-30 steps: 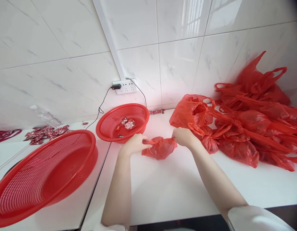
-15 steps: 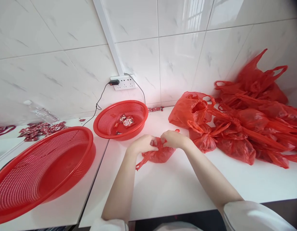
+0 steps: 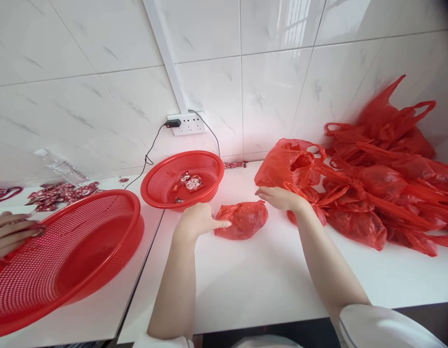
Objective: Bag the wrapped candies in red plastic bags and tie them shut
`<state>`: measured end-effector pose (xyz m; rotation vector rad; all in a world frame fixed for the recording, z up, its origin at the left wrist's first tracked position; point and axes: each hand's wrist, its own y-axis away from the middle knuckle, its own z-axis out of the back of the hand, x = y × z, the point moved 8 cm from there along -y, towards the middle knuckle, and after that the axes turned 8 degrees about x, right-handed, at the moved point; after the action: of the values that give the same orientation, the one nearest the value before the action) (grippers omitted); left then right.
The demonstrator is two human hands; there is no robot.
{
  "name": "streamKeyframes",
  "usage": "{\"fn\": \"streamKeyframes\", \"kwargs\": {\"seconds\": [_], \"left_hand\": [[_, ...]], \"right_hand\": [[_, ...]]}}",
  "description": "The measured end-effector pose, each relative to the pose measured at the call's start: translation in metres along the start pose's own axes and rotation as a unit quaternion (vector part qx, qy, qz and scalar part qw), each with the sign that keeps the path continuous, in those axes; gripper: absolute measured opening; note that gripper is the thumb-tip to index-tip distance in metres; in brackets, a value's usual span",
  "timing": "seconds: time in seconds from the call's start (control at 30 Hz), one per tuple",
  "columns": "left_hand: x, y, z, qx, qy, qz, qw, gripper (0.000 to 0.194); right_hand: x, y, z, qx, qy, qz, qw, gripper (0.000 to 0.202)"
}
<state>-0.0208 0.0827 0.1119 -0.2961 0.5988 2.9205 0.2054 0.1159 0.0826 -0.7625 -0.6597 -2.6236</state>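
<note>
A small filled red plastic bag [image 3: 242, 221] lies on the white table between my hands. My left hand [image 3: 197, 222] is at its left side, thumb stretched toward the bag, the other fingers partly hidden; nothing shows in its grip. My right hand [image 3: 278, 197] is off the bag to the upper right, fingers extended and holding nothing, in front of a larger red bag [image 3: 278, 162]. Behind my left hand stands a small red basket [image 3: 151, 193] with several wrapped pieces [image 3: 194, 182] inside.
A big red basket [image 3: 97, 241] stands at the left, with another person's hand [image 3: 13, 234] over its rim. Behind it lie patterned red packets [image 3: 55, 195] and a clear bottle [image 3: 62, 166]. Many red bags [image 3: 383, 188] are heaped at the right, near the tiled wall.
Both my hands have moved apart and let go of the small bag, whose handles no longer stick out at the left. Another person's hand has come in at the left edge.
</note>
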Motion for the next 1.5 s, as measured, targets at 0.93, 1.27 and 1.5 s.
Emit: {"fn": "streamKeyframes", "kwargs": {"seconds": [0.93, 1.27, 1.5], "left_hand": [[0.053, 0.017, 0.045, -0.111, 0.193, -0.064, 0.973, 0.045], [0.011, 0.017, 0.029, 0.02, 0.191, -0.116, 0.974, 0.048], [0.021, 0.015, 0.039, -0.019, 0.146, -0.043, 0.988, 0.05]], "right_hand": [[-0.029, 0.075, 0.068, -0.197, -0.011, -0.018, 0.98, 0.023], [0.032, 0.048, 0.029, -0.146, 0.058, 0.029, 0.987, 0.049], [0.054, -0.01, -0.044, -0.083, 0.146, -0.015, 0.986, 0.042]]}}
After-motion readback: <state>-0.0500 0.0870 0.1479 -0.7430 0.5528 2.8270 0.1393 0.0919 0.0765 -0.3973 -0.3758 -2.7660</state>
